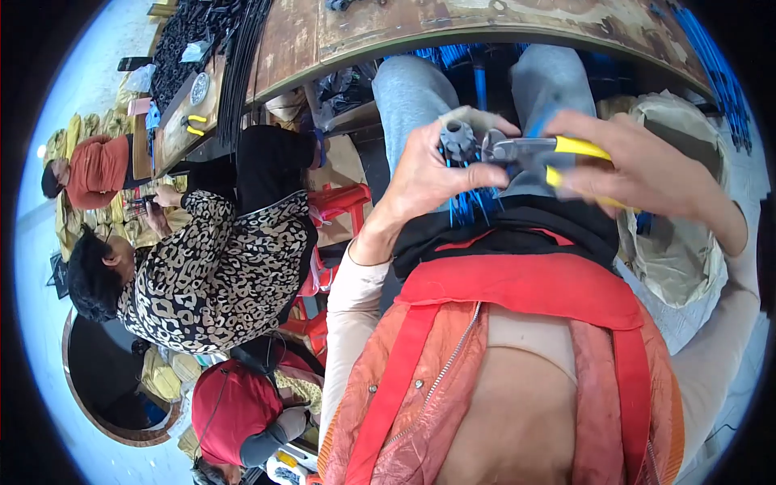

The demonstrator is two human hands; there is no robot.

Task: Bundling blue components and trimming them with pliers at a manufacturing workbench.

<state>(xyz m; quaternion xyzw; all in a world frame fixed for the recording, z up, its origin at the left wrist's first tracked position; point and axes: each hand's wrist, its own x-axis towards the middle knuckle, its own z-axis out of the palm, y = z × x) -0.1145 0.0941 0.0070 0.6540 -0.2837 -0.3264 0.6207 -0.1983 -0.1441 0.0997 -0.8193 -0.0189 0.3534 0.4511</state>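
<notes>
My left hand (432,174) is closed round a grey notched hub (458,139), which looks like part of an umbrella frame. Thin blue ribs (467,208) fan out of it below my fingers, toward my lap. In my right hand (647,162), smeared by motion, are pliers with yellow handles (584,148). Their metal jaws (503,149) reach to the right side of the hub, by my left fingertips. Whether the jaws grip anything there, I cannot tell.
A worn wooden table (364,28) runs across ahead of my knees. Bundled blue rods (719,73) lie at its right end. An open pale sack (675,267) stands by my right side. To the left, a person in a leopard-print top (218,271) sits near red stools (343,202).
</notes>
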